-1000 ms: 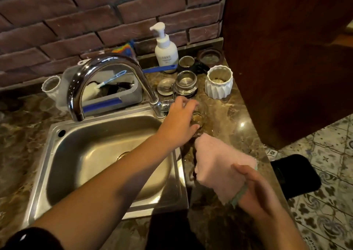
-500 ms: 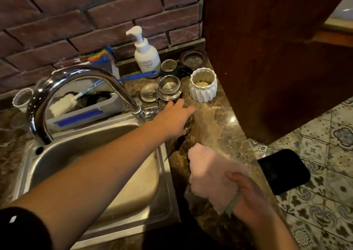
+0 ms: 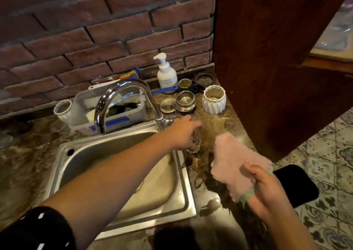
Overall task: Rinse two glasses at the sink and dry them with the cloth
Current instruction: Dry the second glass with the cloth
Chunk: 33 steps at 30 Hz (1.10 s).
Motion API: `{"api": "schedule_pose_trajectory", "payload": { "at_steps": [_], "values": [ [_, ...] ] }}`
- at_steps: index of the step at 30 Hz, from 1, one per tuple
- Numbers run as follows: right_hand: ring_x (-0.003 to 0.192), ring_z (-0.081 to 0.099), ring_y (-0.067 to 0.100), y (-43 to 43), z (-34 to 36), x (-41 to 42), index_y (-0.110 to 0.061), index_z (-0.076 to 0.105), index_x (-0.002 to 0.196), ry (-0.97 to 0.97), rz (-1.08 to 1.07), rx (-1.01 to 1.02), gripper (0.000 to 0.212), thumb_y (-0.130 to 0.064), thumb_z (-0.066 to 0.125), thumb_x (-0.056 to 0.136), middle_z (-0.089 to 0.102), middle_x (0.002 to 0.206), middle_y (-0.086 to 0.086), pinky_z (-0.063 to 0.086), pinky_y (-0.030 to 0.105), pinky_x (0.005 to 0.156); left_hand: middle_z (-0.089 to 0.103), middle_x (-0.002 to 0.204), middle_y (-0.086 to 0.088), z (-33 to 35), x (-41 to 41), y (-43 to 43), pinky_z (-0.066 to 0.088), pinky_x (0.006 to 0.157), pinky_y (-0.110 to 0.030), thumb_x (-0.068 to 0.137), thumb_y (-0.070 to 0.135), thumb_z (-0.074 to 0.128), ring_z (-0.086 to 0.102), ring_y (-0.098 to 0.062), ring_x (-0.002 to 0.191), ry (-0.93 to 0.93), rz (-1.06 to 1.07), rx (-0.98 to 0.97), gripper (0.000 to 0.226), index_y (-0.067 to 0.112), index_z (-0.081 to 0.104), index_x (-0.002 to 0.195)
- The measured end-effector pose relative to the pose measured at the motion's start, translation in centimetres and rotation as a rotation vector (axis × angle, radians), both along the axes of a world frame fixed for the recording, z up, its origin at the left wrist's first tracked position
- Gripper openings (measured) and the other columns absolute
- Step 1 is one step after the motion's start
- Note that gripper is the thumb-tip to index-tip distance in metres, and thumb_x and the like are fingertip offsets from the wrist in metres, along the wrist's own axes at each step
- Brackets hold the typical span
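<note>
My left hand (image 3: 183,133) has its fingers (image 3: 193,124) curled around a small clear glass (image 3: 194,141), which sits at the right edge of the sink (image 3: 122,175), just where the steel rim meets the marble worktop (image 3: 225,123). I cannot tell if the glass stands on the surface or is a little lifted. My right hand (image 3: 267,190) has the fingers closed on the lower corner of the pink cloth (image 3: 235,165), which hangs open just beside the glass, not touching it.

I judge the glass light, stiff and fragile, and probably wet, so it can slip. It is better to hold it around the side wall with the whole hand, not by the rim, and to press softly. The cloth is soft and limp, so it will fold around the glass easily.

Compared with half a second ago, the left hand is now more closed and lower around the glass, while before the fingers were spread flat over it. The cloth stays in the same grip. The tap (image 3: 122,96) shows no water running, and the soap bottle (image 3: 166,74) and the white ribbed cup (image 3: 214,100) stand behind, untouched. I see only one glass clearly.
</note>
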State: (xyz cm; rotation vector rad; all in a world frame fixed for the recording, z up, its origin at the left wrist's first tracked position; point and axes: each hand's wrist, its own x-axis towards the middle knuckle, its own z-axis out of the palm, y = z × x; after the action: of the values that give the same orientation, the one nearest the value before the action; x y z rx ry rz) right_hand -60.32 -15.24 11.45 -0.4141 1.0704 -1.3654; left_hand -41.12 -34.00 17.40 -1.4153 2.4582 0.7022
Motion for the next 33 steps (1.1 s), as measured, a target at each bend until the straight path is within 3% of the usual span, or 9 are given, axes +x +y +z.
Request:
{"api": "schedule_pose_trajectory", "payload": {
  "at_steps": [3, 5, 10, 14, 17, 21, 24, 27, 33],
  "values": [
    [0.101, 0.067, 0.028, 0.9, 5.3, 2.5, -0.005, 0.058, 0.132, 0.08, 0.042, 0.013, 0.065, -0.03, 0.07, 0.073, 0.07, 0.119, 0.015, 0.06, 0.034, 0.068, 0.047, 0.117, 0.0, 4.5, 2.5, 2.8, 0.047, 0.085, -0.033, 0.075, 0.029, 0.083, 0.055, -0.025, 0.112, 0.11, 0.001, -0.027, 0.068, 0.033, 0.053, 0.135],
    [0.105, 0.067, 0.022, 0.8, 8.0, 5.7, -0.017, 0.06, 0.133, 0.233, 0.083, 0.014, 0.08, -0.057, 0.078, 0.067, 0.072, 0.118, 0.003, 0.055, 0.035, 0.082, 0.054, 0.124, -0.001, 7.7, 4.4, 4.9, 0.049, 0.092, -0.035, 0.076, 0.033, 0.083, 0.055, -0.02, 0.114, 0.187, -0.018, -0.045, 0.064, 0.031, 0.055, 0.133],
    [0.112, 0.056, -0.019, 3.3, 13.0, 13.0, -0.03, 0.049, 0.134, 0.547, 0.168, -0.362, 0.04, -0.04, 0.057, 0.096, 0.059, 0.122, -0.033, 0.04, -0.002, 0.085, 0.059, 0.122, 0.012, 14.8, 9.3, 10.1, 0.046, 0.088, -0.022, 0.077, 0.023, 0.084, 0.056, -0.002, 0.102, 0.402, -0.006, -0.077, 0.068, 0.026, 0.054, 0.137],
    [0.132, 0.04, -0.015, 4.4, 14.0, 17.4, -0.023, 0.044, 0.145, 0.73, 0.185, -0.517, 0.068, -0.062, 0.043, 0.089, 0.047, 0.147, -0.024, 0.033, 0.0, 0.099, 0.059, 0.116, 0.01, 18.3, 13.9, 13.7, 0.041, 0.066, -0.006, 0.079, 0.021, 0.084, 0.055, 0.014, 0.082, 0.471, 0.054, -0.14, 0.069, 0.027, 0.052, 0.14],
    [0.122, 0.05, -0.007, 4.8, 15.4, 20.1, -0.019, 0.052, 0.139, 0.796, 0.174, -0.486, 0.104, -0.095, 0.031, 0.071, 0.052, 0.143, -0.003, 0.043, 0.005, 0.092, 0.059, 0.111, 0.018, 20.0, 16.6, 16.2, 0.044, 0.077, -0.005, 0.078, 0.022, 0.086, 0.057, 0.001, 0.097, 0.541, 0.076, -0.141, 0.065, 0.026, 0.055, 0.136],
    [0.117, 0.063, 0.011, 4.8, 18.1, 22.6, -0.023, 0.053, 0.14, 0.755, 0.14, -0.545, 0.082, -0.076, 0.034, 0.082, 0.066, 0.129, -0.001, 0.054, 0.036, 0.098, 0.065, 0.115, 0.014, 22.2, 19.7, 19.1, 0.042, 0.083, -0.003, 0.075, 0.02, 0.088, 0.059, 0.003, 0.099, 0.589, 0.049, -0.172, 0.059, 0.024, 0.06, 0.127],
    [0.112, 0.068, 0.01, 4.6, 20.2, 23.8, -0.023, 0.065, 0.126, 0.596, 0.199, -0.504, 0.067, -0.068, 0.032, 0.088, 0.075, 0.113, -0.001, 0.055, 0.034, 0.098, 0.06, 0.123, 0.016, 23.5, 21.5, 21.3, 0.042, 0.086, -0.001, 0.075, 0.022, 0.088, 0.056, 0.007, 0.101, 0.543, -0.033, -0.2, 0.063, 0.029, 0.058, 0.129],
    [0.106, 0.072, 0.025, 4.8, 21.8, 24.7, -0.02, 0.073, 0.112, 0.443, 0.359, -0.421, 0.059, -0.061, 0.033, 0.098, 0.076, 0.108, 0.011, 0.059, 0.04, 0.088, 0.053, 0.13, 0.01, 24.1, 22.8, 23.1, 0.052, 0.095, -0.028, 0.074, 0.026, 0.088, 0.057, -0.008, 0.113, 0.457, -0.155, -0.23, 0.066, 0.036, 0.055, 0.13],
    [0.049, 0.07, 0.006, 6.9, 22.8, 27.5, -0.006, 0.065, 0.082, 0.429, 0.52, -0.22, 0.021, -0.019, 0.056, 0.096, 0.072, 0.055, 0.003, 0.053, 0.018, 0.043, 0.044, 0.14, 0.008, 24.4, 24.6, 24.7, 0.045, 0.107, -0.04, 0.077, 0.021, 0.085, 0.046, -0.01, 0.128, 0.351, -0.407, -0.213, 0.067, 0.034, 0.054, 0.135]
  ]
}}
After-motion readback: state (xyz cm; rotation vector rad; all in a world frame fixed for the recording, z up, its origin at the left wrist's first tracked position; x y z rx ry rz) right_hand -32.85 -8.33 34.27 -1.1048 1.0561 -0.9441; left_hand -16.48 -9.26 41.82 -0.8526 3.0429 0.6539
